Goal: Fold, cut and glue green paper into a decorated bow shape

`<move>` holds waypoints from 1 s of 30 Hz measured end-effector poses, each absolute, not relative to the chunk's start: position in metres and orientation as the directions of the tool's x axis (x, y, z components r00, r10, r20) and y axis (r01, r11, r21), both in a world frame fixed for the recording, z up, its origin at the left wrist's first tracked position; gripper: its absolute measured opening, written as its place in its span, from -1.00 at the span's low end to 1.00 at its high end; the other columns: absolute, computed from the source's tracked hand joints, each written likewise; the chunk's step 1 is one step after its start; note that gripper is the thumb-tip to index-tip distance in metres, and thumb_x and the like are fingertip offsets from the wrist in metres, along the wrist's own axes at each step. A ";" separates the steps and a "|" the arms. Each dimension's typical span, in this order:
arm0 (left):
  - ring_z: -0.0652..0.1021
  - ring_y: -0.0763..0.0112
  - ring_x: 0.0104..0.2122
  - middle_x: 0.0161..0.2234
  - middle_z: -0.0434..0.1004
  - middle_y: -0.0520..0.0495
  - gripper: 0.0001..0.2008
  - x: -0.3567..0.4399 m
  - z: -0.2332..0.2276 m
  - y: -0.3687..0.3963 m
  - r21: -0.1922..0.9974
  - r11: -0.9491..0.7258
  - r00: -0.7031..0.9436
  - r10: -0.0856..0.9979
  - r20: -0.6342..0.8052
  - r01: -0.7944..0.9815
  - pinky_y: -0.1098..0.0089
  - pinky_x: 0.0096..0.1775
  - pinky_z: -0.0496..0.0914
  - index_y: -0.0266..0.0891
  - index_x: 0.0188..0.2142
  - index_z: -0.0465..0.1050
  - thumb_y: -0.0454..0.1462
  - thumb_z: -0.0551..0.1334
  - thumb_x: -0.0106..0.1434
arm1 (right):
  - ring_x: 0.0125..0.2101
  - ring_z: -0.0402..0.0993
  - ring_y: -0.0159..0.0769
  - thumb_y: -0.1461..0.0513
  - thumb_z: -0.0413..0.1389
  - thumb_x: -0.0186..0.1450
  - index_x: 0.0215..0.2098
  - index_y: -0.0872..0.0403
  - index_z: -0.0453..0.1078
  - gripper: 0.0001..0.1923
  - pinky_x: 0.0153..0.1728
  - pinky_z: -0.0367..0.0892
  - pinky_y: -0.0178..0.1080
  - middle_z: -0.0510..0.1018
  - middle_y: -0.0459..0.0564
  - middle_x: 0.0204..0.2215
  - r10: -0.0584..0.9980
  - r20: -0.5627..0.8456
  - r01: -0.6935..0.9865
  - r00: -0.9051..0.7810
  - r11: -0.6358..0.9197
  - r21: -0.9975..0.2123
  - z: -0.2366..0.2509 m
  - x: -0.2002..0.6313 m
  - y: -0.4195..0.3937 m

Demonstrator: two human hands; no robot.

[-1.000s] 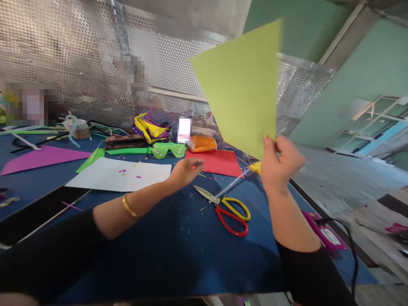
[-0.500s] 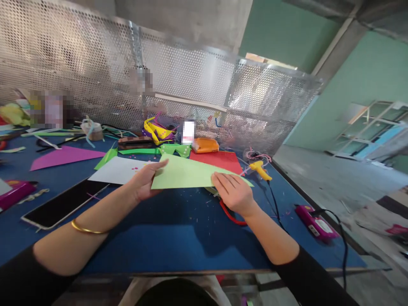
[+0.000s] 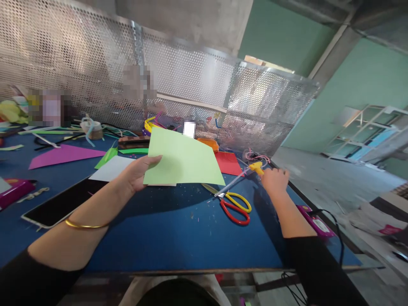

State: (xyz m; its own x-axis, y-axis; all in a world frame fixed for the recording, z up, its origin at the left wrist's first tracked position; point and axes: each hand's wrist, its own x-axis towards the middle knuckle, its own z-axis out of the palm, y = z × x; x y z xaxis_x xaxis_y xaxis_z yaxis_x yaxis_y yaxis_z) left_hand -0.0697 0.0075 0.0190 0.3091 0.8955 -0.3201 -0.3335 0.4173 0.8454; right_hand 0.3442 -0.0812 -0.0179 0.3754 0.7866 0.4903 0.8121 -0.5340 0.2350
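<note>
Left hand [image 3: 137,172]: pinches the green sheet [image 3: 181,159] at its left edge, thumb on top, fingers under. Sheet is lifted off the blue table [image 3: 178,238] and tilted, far edge higher; it hangs over the table's middle, above the white sheet [image 3: 110,169].

Right hand [image 3: 274,179]: at the table's right side, just beside the yellow glue gun [image 3: 256,168]. Slightly blurred; fingers curled, holding nothing that shows. Whether it touches the gun cannot be told.

Around:
- Scissors [image 3: 231,203], one red and one yellow handle, lie flat between the two hands, blades pointing left toward the green sheet's near corner. A clear glue stick [image 3: 232,182] crosses above the blades, running toward the gun.
- Red sheet [image 3: 231,163] lies behind the green one, partly covered by it. Orange packet [image 3: 208,143] peeks out behind the sheet's top edge.
- Purple triangle [image 3: 62,155] and a green scrap [image 3: 106,157] at far left; tape roll [image 3: 91,128] behind them.
- Black phone [image 3: 60,204] lies flat under the left forearm's side; gold bangle [image 3: 83,224] on that wrist.
- Magenta device [image 3: 318,223] with a black cord [image 3: 339,238] at the right edge, beside the right forearm.
- Perforated metal screen [image 3: 191,80] closes off the table's far side.
</note>
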 end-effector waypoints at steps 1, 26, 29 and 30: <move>0.66 0.06 -0.39 -0.31 0.67 -0.25 -0.63 -0.070 0.018 0.008 0.843 0.423 0.332 0.889 -0.315 -0.333 0.03 -0.33 0.59 -0.33 0.06 0.44 -0.36 0.17 0.25 | -0.21 0.52 0.14 0.26 0.14 0.25 -0.27 0.32 0.54 -0.76 -0.03 0.12 0.09 0.61 0.39 -0.33 0.792 0.465 0.807 0.395 -0.541 0.235 -0.021 0.349 -0.078; 0.67 0.13 -0.33 -0.39 0.67 -0.22 -0.66 -0.082 0.029 0.012 0.827 0.312 0.211 0.948 -0.238 -0.467 0.08 -0.07 0.53 -0.44 0.02 0.42 -0.39 0.21 0.24 | -0.11 0.48 -0.18 0.28 0.04 0.35 -0.12 0.10 0.52 -0.77 0.12 0.06 -0.11 0.63 0.08 -0.17 0.903 0.394 0.960 -0.168 0.060 0.273 -0.034 0.286 -0.062; 0.66 0.10 -0.25 -0.34 0.68 -0.23 -0.65 -0.087 0.030 0.016 0.822 0.271 0.192 0.961 -0.200 -0.501 0.07 -0.07 0.53 -0.41 0.03 0.42 -0.38 0.20 0.25 | -0.03 0.45 -0.21 0.31 0.07 0.31 0.03 0.08 0.44 -0.68 0.10 0.11 -0.17 0.58 0.08 -0.04 0.910 0.405 0.968 -0.087 -0.019 0.250 -0.033 0.289 -0.059; 0.66 0.10 -0.23 -0.32 0.68 -0.23 -0.65 -0.088 0.031 0.017 0.819 0.254 0.183 0.966 -0.185 -0.514 0.07 -0.08 0.53 -0.40 0.04 0.41 -0.38 0.19 0.26 | -0.01 0.44 -0.20 0.31 0.07 0.30 0.05 0.09 0.42 -0.65 0.08 0.14 -0.18 0.56 0.10 -0.02 0.911 0.410 0.969 -0.042 -0.064 0.240 -0.031 0.291 -0.060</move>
